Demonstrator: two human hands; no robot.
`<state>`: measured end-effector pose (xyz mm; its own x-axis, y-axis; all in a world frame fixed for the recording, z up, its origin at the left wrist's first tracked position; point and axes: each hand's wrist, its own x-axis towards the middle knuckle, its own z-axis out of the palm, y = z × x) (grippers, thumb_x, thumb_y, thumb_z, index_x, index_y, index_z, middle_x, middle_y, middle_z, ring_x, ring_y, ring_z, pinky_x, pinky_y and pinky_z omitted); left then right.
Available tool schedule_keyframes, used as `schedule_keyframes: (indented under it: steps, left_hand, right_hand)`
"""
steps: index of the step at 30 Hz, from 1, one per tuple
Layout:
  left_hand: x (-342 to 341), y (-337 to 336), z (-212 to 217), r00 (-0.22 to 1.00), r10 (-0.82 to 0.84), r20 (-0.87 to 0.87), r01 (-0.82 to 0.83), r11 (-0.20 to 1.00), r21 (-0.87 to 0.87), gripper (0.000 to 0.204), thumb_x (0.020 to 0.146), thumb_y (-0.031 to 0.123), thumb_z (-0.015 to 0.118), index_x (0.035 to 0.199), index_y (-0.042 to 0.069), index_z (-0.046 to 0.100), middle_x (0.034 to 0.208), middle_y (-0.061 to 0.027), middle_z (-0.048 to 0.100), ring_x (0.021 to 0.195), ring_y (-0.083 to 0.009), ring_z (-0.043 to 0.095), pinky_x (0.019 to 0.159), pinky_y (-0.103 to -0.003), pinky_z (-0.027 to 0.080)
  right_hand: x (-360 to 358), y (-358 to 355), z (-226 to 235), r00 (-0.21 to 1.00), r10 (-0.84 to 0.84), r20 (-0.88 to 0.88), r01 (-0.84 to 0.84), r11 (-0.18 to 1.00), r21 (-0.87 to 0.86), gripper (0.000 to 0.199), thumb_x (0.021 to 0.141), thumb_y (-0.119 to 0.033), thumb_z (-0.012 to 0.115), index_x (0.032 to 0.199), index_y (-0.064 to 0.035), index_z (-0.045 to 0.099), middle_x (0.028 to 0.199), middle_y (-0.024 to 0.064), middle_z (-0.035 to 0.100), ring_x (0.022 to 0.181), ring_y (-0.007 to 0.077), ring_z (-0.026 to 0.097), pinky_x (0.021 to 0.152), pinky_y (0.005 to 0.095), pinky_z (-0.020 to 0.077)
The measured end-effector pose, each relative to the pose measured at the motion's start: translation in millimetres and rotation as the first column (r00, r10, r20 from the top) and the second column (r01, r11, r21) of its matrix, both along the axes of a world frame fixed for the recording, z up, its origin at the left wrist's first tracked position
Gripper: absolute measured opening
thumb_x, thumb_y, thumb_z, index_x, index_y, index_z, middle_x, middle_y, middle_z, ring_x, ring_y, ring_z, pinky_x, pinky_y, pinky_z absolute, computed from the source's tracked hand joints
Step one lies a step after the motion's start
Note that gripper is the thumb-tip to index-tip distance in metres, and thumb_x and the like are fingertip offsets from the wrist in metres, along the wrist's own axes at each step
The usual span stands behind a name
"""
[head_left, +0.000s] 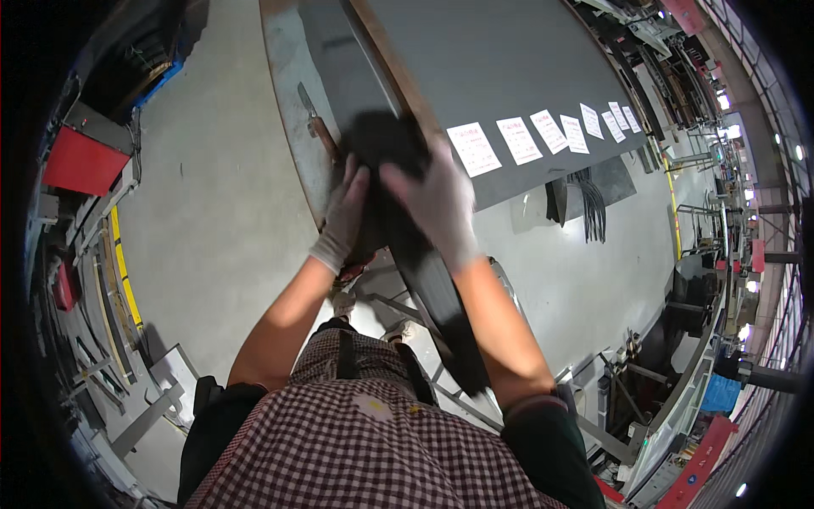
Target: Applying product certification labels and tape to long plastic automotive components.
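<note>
At grey bench [288, 59], pale-gloved left hand [344, 210] and right hand [443, 202] flank long black strip [430, 276]: likely bendy, edge-held best; grip unclear.

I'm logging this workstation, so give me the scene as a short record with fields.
Strip: black, long, blurred, running between the forearms
Left hand: gloved, at the strip's left side
Right hand: gloved, blurred, at its right side
Grip: unclear
Knife: on the table, ahead of the left hand
Papers: white, rowed on a dark sheet
</note>
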<state>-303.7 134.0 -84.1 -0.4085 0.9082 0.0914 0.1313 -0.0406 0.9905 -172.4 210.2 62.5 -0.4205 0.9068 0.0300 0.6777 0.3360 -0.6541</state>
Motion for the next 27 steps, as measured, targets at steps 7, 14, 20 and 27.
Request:
schedule_keyframes:
  steps: [7, 14, 20, 27]
  left_hand:
    - [-27, 13, 41, 0.958, 0.286, 0.026, -0.286, 0.942, 0.177, 0.060, 0.100, 0.017, 0.055, 0.148, -0.010, 0.030, 0.160, -0.0237, 0.020, 0.150, -0.0268, 0.018, 0.120, -0.035, 0.017]
    - [123, -72, 25, 0.924, -0.237, -0.300, 0.249, 0.968, 0.001, 0.052, 0.091, 0.020, 0.066, 0.137, 0.001, 0.051, 0.135, -0.0167, 0.058, 0.126, -0.0289, 0.055, 0.101, -0.034, 0.046]
    - [222, -46, -60, 0.889, -0.355, -0.291, 0.105, 0.774, -0.624, 0.079, 0.080, 0.057, 0.070, 0.135, 0.002, 0.053, 0.125, -0.0199, 0.062, 0.115, -0.0376, 0.059, 0.101, -0.043, 0.045]
    - [268, 25, -35, 0.927, -0.372, -0.054, 0.231, 0.677, -0.699, 0.080, 0.082, 0.056, 0.070, 0.139, 0.004, 0.051, 0.138, -0.0229, 0.054, 0.127, -0.0349, 0.054, 0.105, -0.041, 0.042]
  right_hand:
    - [-3, -7, 14, 0.948, -0.027, -0.317, 0.106, 0.966, 0.234, 0.027, 0.091, -0.015, 0.062, 0.116, -0.0057, 0.059, 0.101, 0.0205, 0.068, 0.093, 0.0414, 0.066, 0.080, 0.0457, 0.0532]
    - [332, -29, -125, 0.862, -0.319, 0.394, 0.335, 0.942, 0.031, 0.027, 0.093, -0.031, 0.062, 0.110, -0.0115, 0.065, 0.102, 0.0176, 0.070, 0.090, 0.0392, 0.066, 0.078, 0.0448, 0.0535]
    - [594, -129, -262, 0.856, -0.378, 0.352, 0.483, 0.344, -0.805, 0.047, 0.090, -0.046, 0.067, 0.094, 0.0001, 0.073, 0.087, 0.0050, 0.072, 0.075, 0.0181, 0.064, 0.073, 0.0355, 0.0518]
    - [635, -97, -247, 0.787, -0.572, 0.231, 0.394, 0.179, -0.901, 0.038, 0.094, -0.036, 0.065, 0.104, 0.0012, 0.069, 0.078, 0.0016, 0.066, 0.066, 0.0095, 0.057, 0.062, 0.0271, 0.0468]
